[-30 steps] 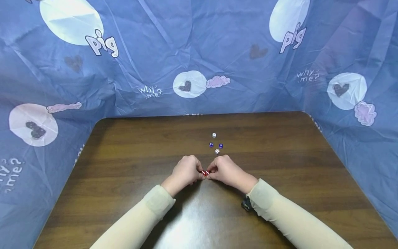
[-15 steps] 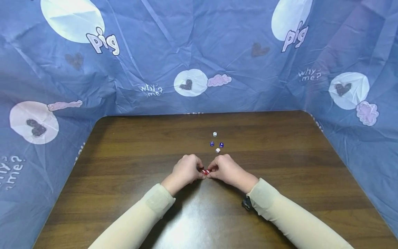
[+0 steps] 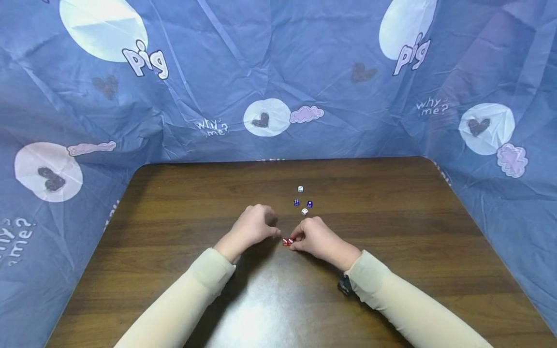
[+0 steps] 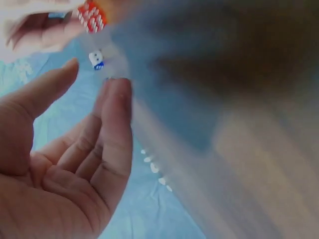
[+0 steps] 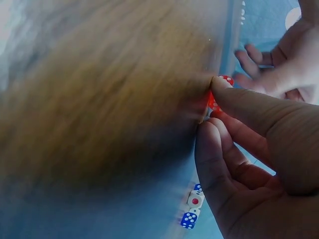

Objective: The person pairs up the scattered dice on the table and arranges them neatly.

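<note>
Two small red dice with white pips, a left die [image 3: 285,242] and a right die [image 3: 290,241], sit side by side on the brown wooden table [image 3: 196,203]. My right hand [image 3: 322,241] pinches the right one between thumb and fingertips; in the right wrist view its thumb and fingers partly cover the red [image 5: 215,103]. My left hand [image 3: 250,228] is just left of the pair, thumb and fingers apart with nothing between them. In the left wrist view the left hand [image 4: 75,154] shows a wide gap between thumb and fingertips, the red dice [image 4: 92,17] blurred beyond.
Beyond the hands lie two blue dice, one on the left [image 3: 296,202] and one on the right [image 3: 310,204]. A white die [image 3: 304,211] is nearer, another white die [image 3: 300,189] farther. A blue printed cloth [image 3: 261,72] hangs around the table's far and side edges.
My left hand has let go of the left red die and moved back to the left, its fingers spreading. The right hand keeps its pinch in the same place.
</note>
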`<action>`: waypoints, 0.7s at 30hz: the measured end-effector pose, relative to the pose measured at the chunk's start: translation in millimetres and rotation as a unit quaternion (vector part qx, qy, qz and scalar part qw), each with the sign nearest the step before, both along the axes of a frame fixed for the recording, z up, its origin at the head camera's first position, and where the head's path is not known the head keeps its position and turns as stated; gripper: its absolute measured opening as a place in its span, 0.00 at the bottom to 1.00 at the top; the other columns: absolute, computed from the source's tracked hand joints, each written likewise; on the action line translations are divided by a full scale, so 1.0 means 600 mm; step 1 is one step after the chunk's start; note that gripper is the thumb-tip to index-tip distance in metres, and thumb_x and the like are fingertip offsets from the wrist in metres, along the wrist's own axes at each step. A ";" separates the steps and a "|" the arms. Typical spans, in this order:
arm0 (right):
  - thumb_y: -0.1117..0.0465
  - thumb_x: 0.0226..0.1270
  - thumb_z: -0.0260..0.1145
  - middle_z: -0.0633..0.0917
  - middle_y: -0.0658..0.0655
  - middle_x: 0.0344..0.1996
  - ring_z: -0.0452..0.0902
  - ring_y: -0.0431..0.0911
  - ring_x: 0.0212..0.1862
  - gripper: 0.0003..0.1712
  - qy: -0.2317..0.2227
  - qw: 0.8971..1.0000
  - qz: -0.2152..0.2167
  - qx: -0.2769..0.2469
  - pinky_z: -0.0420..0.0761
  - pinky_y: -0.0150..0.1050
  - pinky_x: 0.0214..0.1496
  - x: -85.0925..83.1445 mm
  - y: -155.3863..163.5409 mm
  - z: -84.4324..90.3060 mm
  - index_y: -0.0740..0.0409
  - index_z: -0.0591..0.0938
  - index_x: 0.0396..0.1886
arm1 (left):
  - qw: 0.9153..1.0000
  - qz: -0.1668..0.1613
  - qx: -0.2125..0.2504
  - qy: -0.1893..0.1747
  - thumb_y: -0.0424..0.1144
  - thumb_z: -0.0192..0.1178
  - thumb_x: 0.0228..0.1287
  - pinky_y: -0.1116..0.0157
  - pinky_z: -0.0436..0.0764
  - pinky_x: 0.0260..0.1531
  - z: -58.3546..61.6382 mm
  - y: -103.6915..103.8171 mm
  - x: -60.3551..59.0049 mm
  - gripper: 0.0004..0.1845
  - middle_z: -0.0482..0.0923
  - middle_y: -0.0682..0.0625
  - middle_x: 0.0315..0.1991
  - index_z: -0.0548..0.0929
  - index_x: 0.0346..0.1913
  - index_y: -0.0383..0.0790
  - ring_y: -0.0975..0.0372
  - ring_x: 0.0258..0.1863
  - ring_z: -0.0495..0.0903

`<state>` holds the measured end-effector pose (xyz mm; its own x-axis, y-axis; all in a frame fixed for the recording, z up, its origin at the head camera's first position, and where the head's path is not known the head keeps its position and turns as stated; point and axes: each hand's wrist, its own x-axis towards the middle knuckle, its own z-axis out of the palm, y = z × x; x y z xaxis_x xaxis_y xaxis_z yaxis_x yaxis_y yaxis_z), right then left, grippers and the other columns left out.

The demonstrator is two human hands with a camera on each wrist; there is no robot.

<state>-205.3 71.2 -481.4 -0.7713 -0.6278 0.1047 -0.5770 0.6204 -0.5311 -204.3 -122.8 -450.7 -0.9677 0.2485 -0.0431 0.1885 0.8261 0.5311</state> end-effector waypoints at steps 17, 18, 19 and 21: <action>0.57 0.42 0.76 0.78 0.38 0.15 0.72 0.30 0.20 0.08 -0.014 1.000 -0.004 0.006 0.73 0.28 0.23 -0.002 0.001 -0.005 0.51 0.86 0.24 | 0.975 0.042 0.187 -0.115 0.41 0.68 0.51 0.58 0.78 0.12 -0.011 0.026 -0.081 0.25 0.79 0.42 0.16 0.77 0.52 0.34 0.53 0.12 0.79; 0.56 0.42 0.76 0.77 0.37 0.15 0.72 0.30 0.20 0.08 -0.013 1.000 -0.007 0.010 0.73 0.28 0.23 -0.003 0.001 -0.005 0.50 0.86 0.24 | 0.973 0.045 0.192 -0.119 0.40 0.68 0.51 0.58 0.78 0.12 -0.012 0.029 -0.085 0.25 0.79 0.41 0.17 0.77 0.52 0.34 0.53 0.13 0.79; 0.56 0.42 0.76 0.77 0.37 0.15 0.72 0.30 0.20 0.08 -0.012 1.000 -0.008 0.011 0.73 0.27 0.23 -0.003 0.001 -0.006 0.50 0.86 0.24 | 0.972 0.047 0.195 -0.123 0.40 0.68 0.51 0.58 0.79 0.13 -0.014 0.032 -0.089 0.24 0.79 0.41 0.17 0.77 0.52 0.34 0.53 0.13 0.79; 0.55 0.42 0.76 0.77 0.36 0.15 0.72 0.30 0.20 0.09 -0.015 1.000 -0.012 0.016 0.73 0.28 0.23 -0.004 0.001 -0.006 0.49 0.86 0.25 | 0.970 0.051 0.199 -0.128 0.41 0.68 0.51 0.59 0.79 0.13 -0.020 0.037 -0.096 0.24 0.80 0.41 0.17 0.78 0.51 0.35 0.53 0.13 0.79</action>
